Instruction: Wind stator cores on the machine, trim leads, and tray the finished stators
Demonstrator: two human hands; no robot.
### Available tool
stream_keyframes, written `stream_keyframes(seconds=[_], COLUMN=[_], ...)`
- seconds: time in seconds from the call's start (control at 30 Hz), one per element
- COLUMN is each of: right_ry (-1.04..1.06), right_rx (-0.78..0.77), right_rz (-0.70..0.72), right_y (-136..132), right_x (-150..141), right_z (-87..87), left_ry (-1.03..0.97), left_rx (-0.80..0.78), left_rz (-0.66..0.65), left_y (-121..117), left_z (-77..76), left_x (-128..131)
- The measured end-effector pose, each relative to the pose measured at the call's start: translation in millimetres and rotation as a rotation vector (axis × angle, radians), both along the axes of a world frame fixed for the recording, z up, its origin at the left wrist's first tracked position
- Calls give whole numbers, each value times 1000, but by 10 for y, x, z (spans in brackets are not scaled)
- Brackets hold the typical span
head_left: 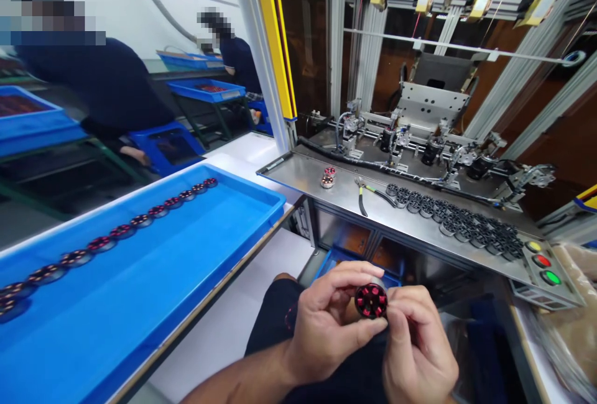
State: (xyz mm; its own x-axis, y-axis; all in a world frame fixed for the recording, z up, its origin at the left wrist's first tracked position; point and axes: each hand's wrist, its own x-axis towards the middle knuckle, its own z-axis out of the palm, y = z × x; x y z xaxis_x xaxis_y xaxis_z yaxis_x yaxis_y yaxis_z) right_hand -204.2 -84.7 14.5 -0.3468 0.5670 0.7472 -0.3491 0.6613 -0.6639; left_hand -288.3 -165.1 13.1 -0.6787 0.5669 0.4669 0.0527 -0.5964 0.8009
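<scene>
My left hand grips a small round motor stator between thumb and fingers. The stator's slotted dark face with red copper windings points toward me. At its right edge my right hand is closed in a pinch, fingertips by the rim. Whatever lies in that pinch, perhaps a fine wire, is too small to make out. Both hands are above my lap, in front of the metal work shelf.
A blue tray at left holds a row of wound stators. On the shelf are two wound stators, cutting pliers and several bare black stators. A winding machine stands behind; control buttons are at right. Two people sit at far left.
</scene>
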Motion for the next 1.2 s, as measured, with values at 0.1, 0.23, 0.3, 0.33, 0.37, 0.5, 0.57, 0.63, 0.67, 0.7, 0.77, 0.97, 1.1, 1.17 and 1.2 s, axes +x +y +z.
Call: stream_keyframes(seconds=[0.1, 0.23, 0.3, 0.33, 0.37, 0.5, 0.57, 0.63, 0.67, 0.7, 0.77, 0.97, 1.1, 1.17, 1.2], right_ry=[-15, -61, -101, -120, -141, -209, -242, -264, -268, -270, -268, -265, -260, -252, -252], right_rx=[22, 161, 199, 210, 221, 286, 313, 323, 322, 317, 290, 161, 217, 311, 359], right_rz=[3, 36, 69, 83, 96, 97, 73, 51, 48, 52, 77, 147, 237, 245, 233], right_y=[11, 146, 216, 243, 266, 312, 321, 327, 328, 328, 323, 301, 328, 352, 365], right_x=[-11, 25, 48, 59, 68, 102, 121, 137, 141, 143, 136, 93, 102, 117, 127], right_z=[23, 44, 62, 75, 91, 152, 169, 175, 174, 172, 165, 178, 215, 234, 243], left_ry=[-111, -218, -224, -222, -219, -271, -309, -336, -349, -359, -357, -321, -432, -477, -491], left_rx=[-22, -122, -184, -209, -228, -239, -225, -188, -157, -119, -44, 71, 76, -49, -117], left_rz=[-68, -242, -360, -423, -481, -569, -569, -592, -616, -638, -645, -537, -508, -563, -640], left_y=[-35, -81, -95, -98, -99, -82, -65, -49, -43, -39, -44, -105, -89, -71, -66], left_z=[-32, -56, -55, -56, -59, -100, -126, -143, -146, -147, -139, -72, -46, -64, -78], left_x=[20, -68, -139, -168, -190, -205, -195, -193, -197, -205, -227, -261, -238, -239, -243])
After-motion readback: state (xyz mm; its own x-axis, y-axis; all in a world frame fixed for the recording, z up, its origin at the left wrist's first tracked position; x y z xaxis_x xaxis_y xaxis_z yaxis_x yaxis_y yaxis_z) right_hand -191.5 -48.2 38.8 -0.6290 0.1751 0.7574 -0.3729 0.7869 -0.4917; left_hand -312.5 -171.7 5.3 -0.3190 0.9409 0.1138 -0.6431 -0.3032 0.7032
